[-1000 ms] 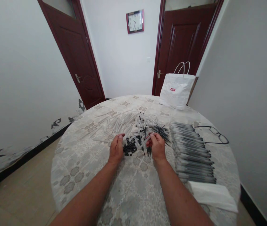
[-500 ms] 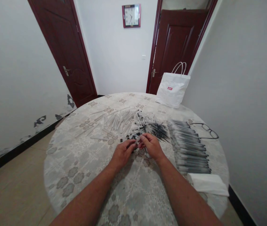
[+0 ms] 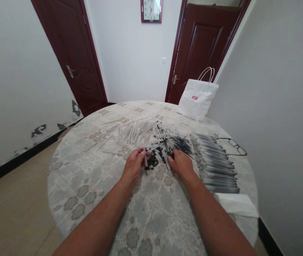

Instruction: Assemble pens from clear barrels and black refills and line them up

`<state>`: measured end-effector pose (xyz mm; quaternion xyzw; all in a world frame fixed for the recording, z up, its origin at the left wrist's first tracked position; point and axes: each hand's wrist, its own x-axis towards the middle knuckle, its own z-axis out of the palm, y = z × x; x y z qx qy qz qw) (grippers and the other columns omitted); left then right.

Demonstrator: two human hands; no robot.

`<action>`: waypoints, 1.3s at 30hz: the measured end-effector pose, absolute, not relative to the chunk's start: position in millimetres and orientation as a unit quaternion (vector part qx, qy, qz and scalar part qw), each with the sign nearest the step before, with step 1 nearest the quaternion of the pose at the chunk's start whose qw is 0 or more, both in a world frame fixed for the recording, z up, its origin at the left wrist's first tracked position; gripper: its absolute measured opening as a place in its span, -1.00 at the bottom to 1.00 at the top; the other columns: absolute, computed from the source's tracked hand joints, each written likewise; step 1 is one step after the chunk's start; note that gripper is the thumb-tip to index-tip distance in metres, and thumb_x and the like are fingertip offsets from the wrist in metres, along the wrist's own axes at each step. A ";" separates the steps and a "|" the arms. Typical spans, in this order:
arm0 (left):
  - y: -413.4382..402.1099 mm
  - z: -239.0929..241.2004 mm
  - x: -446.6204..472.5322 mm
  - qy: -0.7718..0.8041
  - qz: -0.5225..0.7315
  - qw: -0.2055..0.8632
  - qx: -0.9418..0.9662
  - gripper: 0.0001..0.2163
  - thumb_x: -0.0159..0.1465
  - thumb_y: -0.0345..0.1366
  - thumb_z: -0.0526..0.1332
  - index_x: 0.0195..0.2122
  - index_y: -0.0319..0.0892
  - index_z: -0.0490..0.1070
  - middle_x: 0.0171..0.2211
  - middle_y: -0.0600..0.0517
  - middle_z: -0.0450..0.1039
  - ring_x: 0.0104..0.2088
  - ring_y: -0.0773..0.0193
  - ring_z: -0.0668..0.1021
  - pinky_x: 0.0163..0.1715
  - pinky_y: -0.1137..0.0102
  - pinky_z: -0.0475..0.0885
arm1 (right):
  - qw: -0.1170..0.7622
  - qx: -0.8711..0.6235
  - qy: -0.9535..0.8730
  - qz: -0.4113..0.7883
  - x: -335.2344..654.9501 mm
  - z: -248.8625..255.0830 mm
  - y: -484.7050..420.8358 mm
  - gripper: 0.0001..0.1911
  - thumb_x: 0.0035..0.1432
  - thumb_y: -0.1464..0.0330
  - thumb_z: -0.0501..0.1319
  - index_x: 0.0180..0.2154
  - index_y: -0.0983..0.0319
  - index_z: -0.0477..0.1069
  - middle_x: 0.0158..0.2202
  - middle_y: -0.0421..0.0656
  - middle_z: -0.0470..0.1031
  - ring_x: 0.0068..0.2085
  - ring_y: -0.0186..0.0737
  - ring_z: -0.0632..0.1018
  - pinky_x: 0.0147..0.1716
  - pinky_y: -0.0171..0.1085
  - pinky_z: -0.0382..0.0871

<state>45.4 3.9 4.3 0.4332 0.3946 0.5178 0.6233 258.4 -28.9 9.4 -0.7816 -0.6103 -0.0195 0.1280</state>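
Observation:
My left hand (image 3: 134, 163) pinches a clear pen barrel (image 3: 145, 157) between thumb and fingers, holding it nearly upright. Just right of it lies a heap of small black pen caps or plugs (image 3: 152, 161). My right hand (image 3: 181, 163) is down on the table, fingers curled at the edge of the pile beside thin dark refills (image 3: 182, 145); what its fingertips grip is too small to make out. Beyond the hands lie loose clear barrels (image 3: 134, 132) and small white parts with black ends (image 3: 164, 131).
Right of my right hand, a long row of filled pens (image 3: 218, 165) lies side by side. Eyeglasses (image 3: 234, 144) and a folded white cloth or bag (image 3: 236, 205) are near it. A white paper bag (image 3: 197, 101) stands at the back of the round, cloth-covered table (image 3: 84, 177).
My hands have moved apart. The left has drawn back leftward with the clear barrel, and the right has moved right and down to the pile. The view has tilted down slightly.

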 end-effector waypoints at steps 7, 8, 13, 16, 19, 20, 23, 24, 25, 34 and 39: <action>0.1 10.2 44.4 0.348 0.511 0.695 0.366 -0.68 0.16 -0.20 0.35 -0.09 -0.21 0.44 -0.14 -0.09 0.55 -0.37 0.33 0.55 -0.48 0.47 0.45 | 0.115 -0.795 -0.596 -0.014 256.6 5.2 -25.7 -0.74 0.25 0.30 0.12 -0.22 0.30 0.52 -0.25 0.09 0.59 -0.21 -0.05 0.61 -0.25 -0.25 0.30; 0.2 10.2 44.1 0.344 0.514 0.700 0.356 -0.68 0.16 -0.21 0.36 -0.11 -0.21 0.44 -0.16 -0.08 0.55 -0.38 0.33 0.55 -0.49 0.47 0.46 | 0.113 -0.797 -0.593 -0.013 257.1 4.2 -25.0 -0.74 0.24 0.31 0.11 -0.23 0.31 0.52 -0.26 0.10 0.60 -0.22 -0.04 0.61 -0.26 -0.25 0.30; 1.6 7.7 43.6 0.324 0.519 0.721 0.325 -0.70 0.13 -0.25 0.39 -0.17 -0.21 0.40 -0.26 -0.03 0.54 -0.41 0.33 0.55 -0.54 0.49 0.46 | 0.124 -0.809 -0.575 0.005 261.8 1.2 -22.4 -0.72 0.21 0.30 0.12 -0.27 0.34 0.54 -0.31 0.15 0.60 -0.24 -0.04 0.61 -0.30 -0.27 0.27; 2.0 8.1 43.2 0.311 0.528 0.720 0.326 -0.71 0.12 -0.28 0.40 -0.19 -0.21 0.39 -0.27 -0.04 0.54 -0.42 0.32 0.56 -0.53 0.47 0.48 | 0.178 -0.803 -0.568 0.033 266.0 4.8 -22.4 -0.76 0.16 0.33 0.13 -0.37 0.31 0.53 -0.37 0.08 0.60 -0.30 -0.09 0.59 -0.37 -0.29 0.23; 2.3 11.0 41.9 0.304 0.535 0.716 0.332 -0.72 0.11 -0.30 0.41 -0.19 -0.23 0.42 -0.27 -0.04 0.55 -0.40 0.32 0.57 -0.45 0.43 0.52 | 0.294 -0.774 -0.554 0.085 267.0 10.9 -23.0 -0.79 0.09 0.35 0.12 -0.45 0.27 0.49 -0.45 -0.06 0.56 -0.39 -0.20 0.53 -0.44 -0.33 0.20; 2.4 12.2 41.5 0.303 0.535 0.715 0.332 -0.70 0.11 -0.31 0.41 -0.16 -0.23 0.43 -0.27 -0.03 0.55 -0.40 0.33 0.58 -0.42 0.43 0.53 | 0.343 -0.757 -0.543 0.117 265.9 12.7 -23.0 -0.79 0.08 0.33 0.12 -0.46 0.26 0.48 -0.50 -0.10 0.54 -0.44 -0.23 0.50 -0.47 -0.34 0.19; 2.0 15.4 40.7 0.302 0.532 0.719 0.329 -0.65 0.10 -0.32 0.42 -0.10 -0.24 0.46 -0.28 -0.03 0.55 -0.38 0.34 0.58 -0.37 0.44 0.54 | 0.488 -0.671 -0.489 0.269 258.3 15.8 -23.1 -0.77 0.08 0.23 0.18 -0.38 0.26 0.47 -0.59 -0.22 0.46 -0.59 -0.31 0.39 -0.61 -0.38 0.16; 1.5 16.3 40.6 0.300 0.530 0.721 0.329 -0.66 0.10 -0.32 0.42 -0.11 -0.24 0.47 -0.28 -0.03 0.55 -0.37 0.34 0.59 -0.36 0.44 0.54 | 0.525 -0.632 -0.471 0.323 254.7 16.4 -23.4 -0.74 0.07 0.20 0.21 -0.31 0.27 0.46 -0.59 -0.24 0.46 -0.62 -0.33 0.37 -0.64 -0.39 0.14; 0.6 17.1 40.5 0.298 0.527 0.723 0.334 -0.68 0.10 -0.31 0.42 -0.13 -0.24 0.48 -0.26 -0.04 0.55 -0.37 0.34 0.59 -0.36 0.44 0.54 | 0.549 -0.593 -0.458 0.369 250.6 16.9 -24.2 -0.69 0.05 0.18 0.25 -0.24 0.27 0.45 -0.57 -0.25 0.47 -0.64 -0.35 0.36 -0.67 -0.40 0.14; -10.9 23.0 40.2 0.274 0.438 0.744 0.424 -0.73 0.14 -0.18 0.39 -0.22 -0.24 0.54 -0.26 -0.11 0.56 -0.41 0.29 0.58 -0.48 0.46 0.45 | 0.435 -0.451 -0.551 0.551 216.2 26.4 -44.5 -0.73 0.04 0.17 0.35 -0.37 0.20 0.39 -0.62 -0.31 0.44 -0.64 -0.35 0.42 -0.68 -0.42 0.25; -13.3 30.0 35.6 0.234 0.404 0.785 0.407 -0.76 0.15 -0.20 0.39 -0.24 -0.25 0.55 -0.44 -0.02 0.47 -0.51 0.37 0.48 -0.51 0.47 0.42 | 0.477 -0.434 -0.522 0.559 219.3 23.3 -41.7 -0.71 0.06 0.15 0.34 -0.31 0.22 0.43 -0.53 -0.28 0.50 -0.65 -0.38 0.40 -0.70 -0.42 0.23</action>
